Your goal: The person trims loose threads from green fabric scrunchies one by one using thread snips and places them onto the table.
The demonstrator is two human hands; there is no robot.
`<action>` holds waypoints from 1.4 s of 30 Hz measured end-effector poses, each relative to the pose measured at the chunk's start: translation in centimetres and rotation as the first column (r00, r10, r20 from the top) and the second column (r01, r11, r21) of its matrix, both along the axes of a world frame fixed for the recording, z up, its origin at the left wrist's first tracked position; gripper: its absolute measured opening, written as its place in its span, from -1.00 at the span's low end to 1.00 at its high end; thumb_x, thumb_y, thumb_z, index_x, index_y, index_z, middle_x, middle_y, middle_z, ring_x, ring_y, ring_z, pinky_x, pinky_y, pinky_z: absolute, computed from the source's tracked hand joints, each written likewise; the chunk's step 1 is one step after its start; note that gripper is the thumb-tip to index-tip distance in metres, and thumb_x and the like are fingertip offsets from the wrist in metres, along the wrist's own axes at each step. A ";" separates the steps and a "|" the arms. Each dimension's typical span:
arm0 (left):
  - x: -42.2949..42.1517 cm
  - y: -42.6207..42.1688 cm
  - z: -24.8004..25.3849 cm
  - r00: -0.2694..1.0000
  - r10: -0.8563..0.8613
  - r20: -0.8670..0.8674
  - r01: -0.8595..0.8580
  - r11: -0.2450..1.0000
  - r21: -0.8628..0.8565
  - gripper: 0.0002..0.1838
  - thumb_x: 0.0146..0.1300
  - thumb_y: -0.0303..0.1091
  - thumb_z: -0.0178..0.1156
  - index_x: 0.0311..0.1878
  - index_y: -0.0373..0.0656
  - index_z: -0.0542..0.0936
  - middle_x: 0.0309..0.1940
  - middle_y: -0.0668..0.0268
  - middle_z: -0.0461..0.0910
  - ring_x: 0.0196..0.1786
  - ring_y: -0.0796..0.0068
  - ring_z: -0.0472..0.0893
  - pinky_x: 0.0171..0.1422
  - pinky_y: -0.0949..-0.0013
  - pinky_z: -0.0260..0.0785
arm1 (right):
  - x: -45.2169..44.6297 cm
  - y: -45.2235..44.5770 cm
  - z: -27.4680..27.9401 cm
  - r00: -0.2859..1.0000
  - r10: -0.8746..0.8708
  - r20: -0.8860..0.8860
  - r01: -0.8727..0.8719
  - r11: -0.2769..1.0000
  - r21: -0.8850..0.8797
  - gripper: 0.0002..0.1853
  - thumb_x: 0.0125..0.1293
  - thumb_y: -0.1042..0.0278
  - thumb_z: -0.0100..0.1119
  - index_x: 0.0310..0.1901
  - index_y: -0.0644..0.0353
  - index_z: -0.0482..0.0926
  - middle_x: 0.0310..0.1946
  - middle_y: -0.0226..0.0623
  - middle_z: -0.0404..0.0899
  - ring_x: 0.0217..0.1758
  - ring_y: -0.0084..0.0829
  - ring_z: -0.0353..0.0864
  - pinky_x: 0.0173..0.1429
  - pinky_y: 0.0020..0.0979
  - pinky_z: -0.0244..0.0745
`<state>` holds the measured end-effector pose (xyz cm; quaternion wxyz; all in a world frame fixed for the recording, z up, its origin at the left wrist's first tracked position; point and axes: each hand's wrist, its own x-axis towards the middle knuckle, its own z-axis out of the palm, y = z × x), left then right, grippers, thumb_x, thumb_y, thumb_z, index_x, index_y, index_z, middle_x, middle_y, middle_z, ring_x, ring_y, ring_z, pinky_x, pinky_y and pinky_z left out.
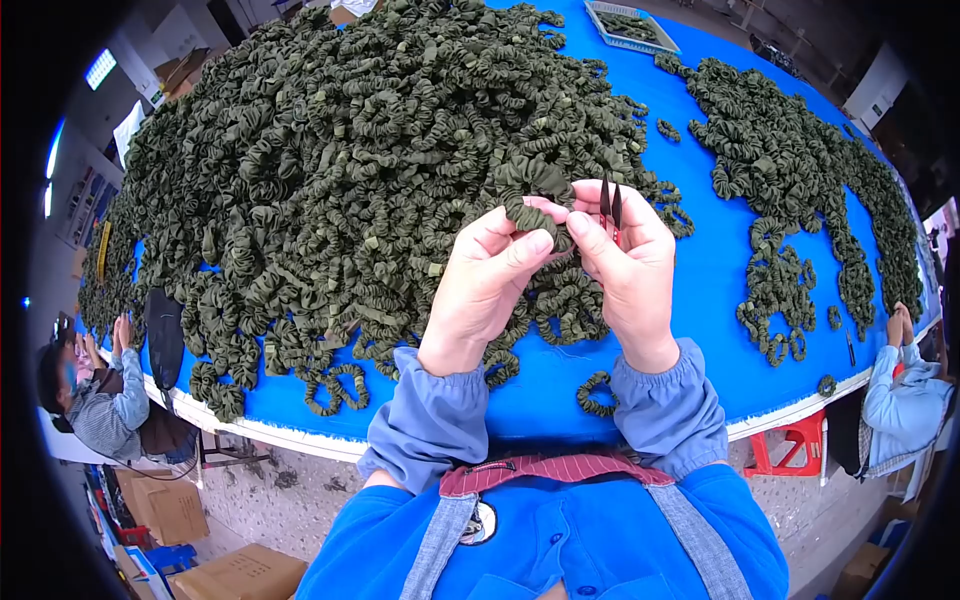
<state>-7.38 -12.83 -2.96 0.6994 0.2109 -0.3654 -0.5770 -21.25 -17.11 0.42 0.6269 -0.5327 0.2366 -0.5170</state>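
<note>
A dark green scrunchie (532, 182) is raised over the near part of the table between my two hands. My left hand (482, 270) is closed on its left and lower side, thumb and fingers pinching the gathered fabric. My right hand (632, 262) pinches the right side of the ring with thumb and forefinger. Tucked in that same hand are small thread snips (612, 208) with dark pointed blades upward and a bit of red handle showing; most of the handle is hidden by the palm. Below my right wrist lies another scrunchie (597, 394) on the blue cloth.
A huge heap of green scrunchies (330, 180) fills the left and middle of the blue-covered table (700, 270). More scrunchies (770, 150) spread along the right. A pale basket (632, 30) stands at the back. People (108, 400) sit at both ends; a red stool (790, 447) is at right.
</note>
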 end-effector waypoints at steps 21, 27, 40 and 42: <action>0.0 1.0 2.1 0.941 0.226 0.252 -0.239 0.971 0.024 -0.81 0.23 -0.51 0.15 -0.09 -0.30 0.55 -0.31 0.24 0.58 -0.19 0.53 0.55 -0.01 0.56 0.37 | -1.4 -0.4 1.2 0.969 -0.167 -0.183 0.122 0.965 -0.233 -0.81 0.16 0.62 0.18 -0.16 0.30 0.59 -0.44 -0.50 0.54 -0.51 -0.80 0.29 -0.45 -0.77 0.19; 0.2 0.7 1.4 0.990 0.106 0.093 -0.108 0.994 0.014 -0.82 0.23 -0.53 0.13 -0.11 -0.30 0.55 -0.30 0.23 0.58 -0.20 0.52 0.55 -0.01 0.54 0.36 | -1.3 -0.6 1.0 0.961 -0.187 -0.203 0.132 0.957 -0.259 -0.82 0.18 0.61 0.18 -0.15 0.31 0.59 -0.45 -0.50 0.54 -0.51 -0.80 0.30 -0.45 -0.76 0.21; -2.0 0.6 1.9 0.803 0.498 0.327 -0.460 0.867 -0.192 -0.81 0.20 -0.57 0.07 -0.12 -0.32 0.56 -0.20 0.23 0.57 -0.23 0.52 0.55 -0.03 0.54 0.34 | -1.5 0.0 1.1 0.991 -0.104 -0.085 0.091 0.985 -0.145 -0.82 0.16 0.61 0.23 -0.17 0.30 0.57 -0.38 -0.40 0.58 -0.42 -0.70 0.45 -0.41 -0.70 0.33; -1.8 0.6 1.6 0.722 0.542 0.430 -0.475 0.840 -0.262 -0.82 0.19 -0.57 0.08 -0.14 -0.32 0.56 -0.18 0.22 0.57 -0.22 0.50 0.54 -0.02 0.53 0.34 | -1.5 0.3 0.8 0.974 -0.181 -0.139 0.142 0.957 -0.252 -0.80 0.14 0.61 0.24 -0.17 0.30 0.57 -0.38 -0.38 0.58 -0.41 -0.67 0.46 -0.41 -0.69 0.34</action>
